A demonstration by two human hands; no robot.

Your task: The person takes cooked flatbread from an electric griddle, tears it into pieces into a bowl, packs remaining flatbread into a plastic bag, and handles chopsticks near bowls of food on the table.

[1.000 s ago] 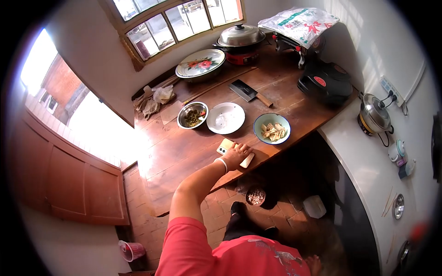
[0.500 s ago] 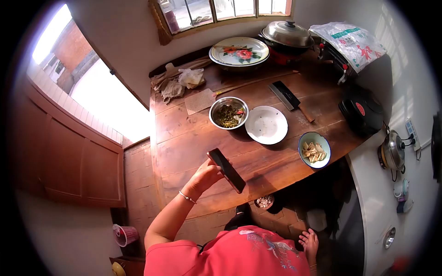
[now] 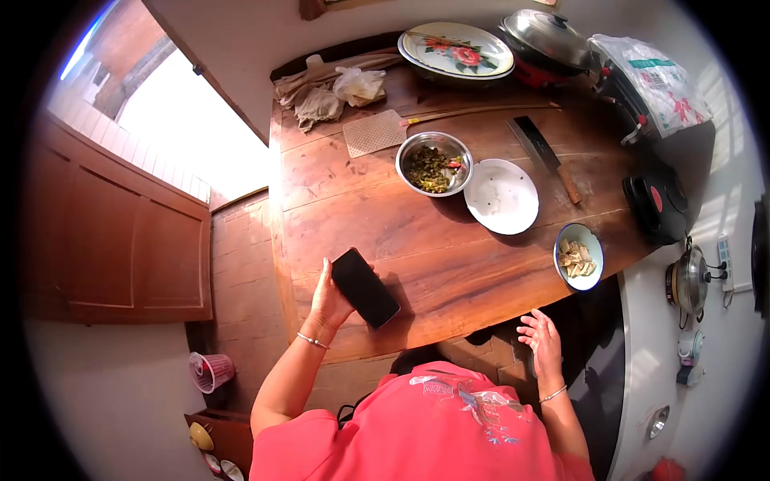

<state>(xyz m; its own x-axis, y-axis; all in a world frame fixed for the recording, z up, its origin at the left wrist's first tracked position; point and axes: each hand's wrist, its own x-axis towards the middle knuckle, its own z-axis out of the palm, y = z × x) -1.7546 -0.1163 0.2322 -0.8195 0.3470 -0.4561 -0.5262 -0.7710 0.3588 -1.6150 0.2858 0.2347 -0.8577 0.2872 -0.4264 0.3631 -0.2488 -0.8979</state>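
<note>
My left hand [image 3: 331,298] is closed round a black smartphone [image 3: 366,288], its dark screen turned up above the table's front left part. My right hand [image 3: 544,343] holds nothing; its fingers are apart, just off the table's front edge. The nearest thing to it is a pale enamel bowl [image 3: 592,276] with light sliced food [image 3: 576,258] inside. Farther back, a steel bowl [image 3: 407,180] of chopped green food [image 3: 433,170] touches or nearly touches a white plate [image 3: 502,197] with dark specks. A cleaver [image 3: 542,151] with a wooden handle lies right of the plate.
On the wooden table [image 3: 345,224] are a perforated mat [image 3: 374,133], cloths [image 3: 318,104], a flowered tray [image 3: 457,54], a lidded pan [image 3: 549,40] and a black appliance [image 3: 658,204]. A pink basket [image 3: 212,372] stands on the floor at left. An open doorway is beyond.
The phone has turned from edge-on to face up and moved slightly left and down with my left hand. My right hand has risen from low by my side towards the table's edge. The view has shifted.
</note>
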